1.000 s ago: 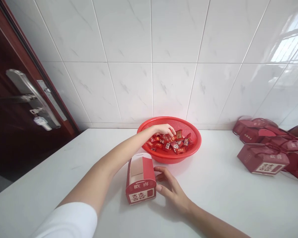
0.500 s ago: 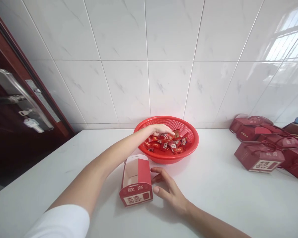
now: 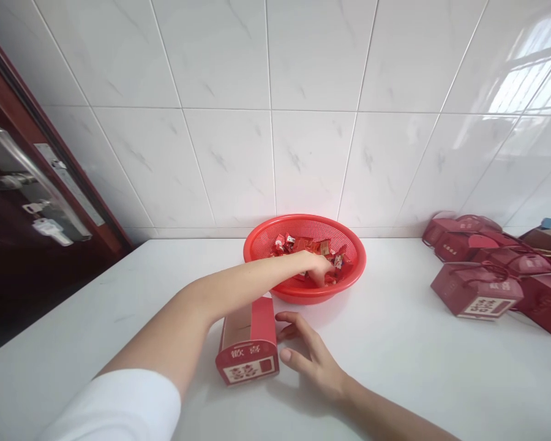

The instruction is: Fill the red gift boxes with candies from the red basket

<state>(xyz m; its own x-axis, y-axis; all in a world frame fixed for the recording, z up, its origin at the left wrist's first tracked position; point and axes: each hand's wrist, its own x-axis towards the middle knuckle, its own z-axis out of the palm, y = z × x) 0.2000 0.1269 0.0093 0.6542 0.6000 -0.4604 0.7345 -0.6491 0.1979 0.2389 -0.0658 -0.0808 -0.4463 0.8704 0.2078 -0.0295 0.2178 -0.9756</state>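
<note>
left hand (image 3: pixel 318 267) reaching down, right hand (image 3: pixel 308 358) open and spread

White counter (image 3: pixel 395 367) — red mesh basket (image 3: pixel 303 218), open gift box (image 3: pixel 248 361) (red), piled boxes (image 3: pixel 475 291).

Red-wrapped candies (image 3: pixel 298 246), heaped loosely, open red gift box (image 3: pixel 247 354), lying sideways

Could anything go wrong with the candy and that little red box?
A candy might fall: the left hand is down among the wrapped candies in the red plastic basket, and one could slip onto the white counter. The paper box might tip, because the left forearm passes right over it and the right hand sits beside it.
</note>
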